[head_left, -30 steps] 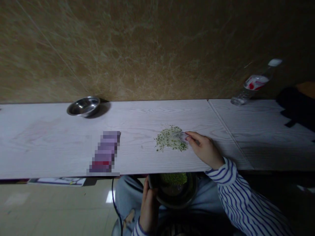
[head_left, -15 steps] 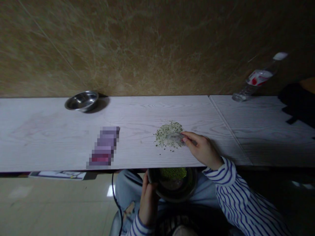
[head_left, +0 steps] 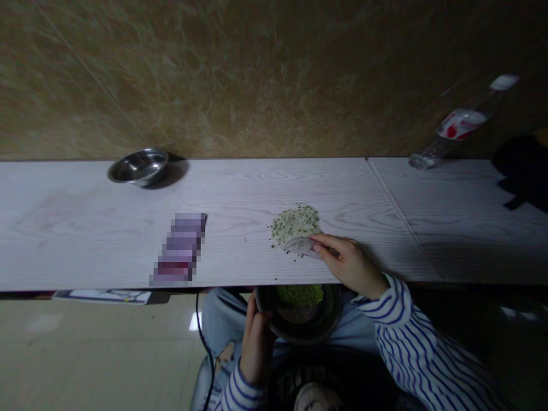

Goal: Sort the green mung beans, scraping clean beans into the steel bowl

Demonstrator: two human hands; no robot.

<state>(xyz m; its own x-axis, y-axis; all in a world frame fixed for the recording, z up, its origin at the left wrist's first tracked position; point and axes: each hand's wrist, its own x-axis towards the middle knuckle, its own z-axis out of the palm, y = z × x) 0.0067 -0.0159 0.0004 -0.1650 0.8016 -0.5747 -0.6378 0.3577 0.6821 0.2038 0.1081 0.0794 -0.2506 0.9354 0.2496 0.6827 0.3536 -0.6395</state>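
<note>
1. The right hand is holding a thin, translucent, round-edged plastic piece, its thumb and fingers clamping on the right end.
2. That piece is touching the near side of a loose patch of pale grains and small green beans, which is lying spread on a white wood-grained desk.
3. A few stray beans are lying between the patch and the desk's front edge.
4. The left hand is gripping a dark-looking, round, deep bowl, its fingers clamping on the rim at the left side.
5. The bowl is sitting below the desk's front edge, over the person's lap, and is holding a heap of bright green beans at its far side; the desk edge is hiding the bowl's farthest part.
6. A shiny silver metal bowl is standing at the back left, near the brown marbled wall.
7. A flat purple oblong thing, blurred into blocks, is lying left of the patch.
8. A clear plastic bottle with a white cap and a red-and-white label is standing at the back right.
</note>
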